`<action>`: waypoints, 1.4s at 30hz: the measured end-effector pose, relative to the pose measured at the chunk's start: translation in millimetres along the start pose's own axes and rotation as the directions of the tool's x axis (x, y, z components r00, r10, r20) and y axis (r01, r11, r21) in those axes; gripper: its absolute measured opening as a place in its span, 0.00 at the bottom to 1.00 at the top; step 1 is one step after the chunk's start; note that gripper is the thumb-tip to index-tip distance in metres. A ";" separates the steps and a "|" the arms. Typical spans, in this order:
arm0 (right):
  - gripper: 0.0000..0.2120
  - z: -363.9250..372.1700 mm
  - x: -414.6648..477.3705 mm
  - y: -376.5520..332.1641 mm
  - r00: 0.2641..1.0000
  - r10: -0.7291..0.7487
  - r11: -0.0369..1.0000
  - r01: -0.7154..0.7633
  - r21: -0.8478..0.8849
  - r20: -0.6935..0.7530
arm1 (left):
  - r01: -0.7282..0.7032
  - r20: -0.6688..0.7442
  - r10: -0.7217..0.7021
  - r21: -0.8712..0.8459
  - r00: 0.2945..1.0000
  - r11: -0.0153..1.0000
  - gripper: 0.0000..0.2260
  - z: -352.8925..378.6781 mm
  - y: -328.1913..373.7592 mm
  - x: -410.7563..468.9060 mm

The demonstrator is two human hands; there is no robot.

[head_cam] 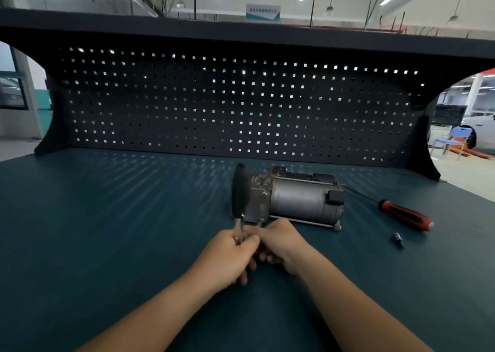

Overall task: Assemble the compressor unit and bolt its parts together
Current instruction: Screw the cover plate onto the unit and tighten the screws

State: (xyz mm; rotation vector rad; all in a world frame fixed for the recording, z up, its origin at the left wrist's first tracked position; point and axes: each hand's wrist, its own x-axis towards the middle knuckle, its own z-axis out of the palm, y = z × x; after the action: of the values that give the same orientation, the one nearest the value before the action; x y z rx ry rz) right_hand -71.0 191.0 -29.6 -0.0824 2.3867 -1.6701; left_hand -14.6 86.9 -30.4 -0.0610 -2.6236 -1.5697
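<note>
The left hand (230,252) pinches a bolt (237,229) pointing toward the cover (241,190) just beyond, left end of the crosswise compressor (300,198); the right hand (278,241) curls alongside, its hold unclear.

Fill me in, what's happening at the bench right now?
A person is working bare-handed on the compressor, which lies on its side on the teal bench mat. The left hand pinches what looks like a bolt by the black end cover. The right hand touches the left, its own hold hidden. The red-handled screwdriver and a small bit lie untouched to the right.
</note>
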 end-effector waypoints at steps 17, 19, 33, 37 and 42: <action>0.17 3.8 0.6 -2.3 1.000 -0.011 0.990 0.012 0.141 -0.005 | -0.120 -0.009 0.131 0.340 0.991 0.933 0.14 -11.6 15.2 -3.2; 0.17 3.2 1.8 -1.8 0.999 -0.028 0.993 0.033 0.111 -0.042 | -0.252 0.050 0.322 0.738 0.945 0.626 0.09 -5.7 12.9 -6.8; 0.15 1.4 2.2 -5.3 0.998 0.055 0.985 -0.057 0.162 0.016 | 0.314 0.165 -0.288 -0.724 0.943 0.614 0.13 -7.7 13.8 -1.8; 0.15 1.8 0.2 -6.9 0.999 0.038 0.992 -0.041 0.120 0.033 | 0.327 0.165 -0.309 -0.728 0.937 0.603 0.06 -13.4 17.3 -3.0; 0.13 2.4 -2.7 -2.8 0.999 0.018 0.991 -0.024 0.128 0.049 | -0.123 0.080 0.103 0.327 0.992 0.937 0.10 -10.5 6.6 -6.8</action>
State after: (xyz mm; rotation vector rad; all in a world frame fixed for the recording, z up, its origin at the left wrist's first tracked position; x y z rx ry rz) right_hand -68.1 188.3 -27.3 -0.0739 2.2318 -1.7871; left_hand -6.8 80.9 -20.3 -0.2365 -2.8352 -1.0894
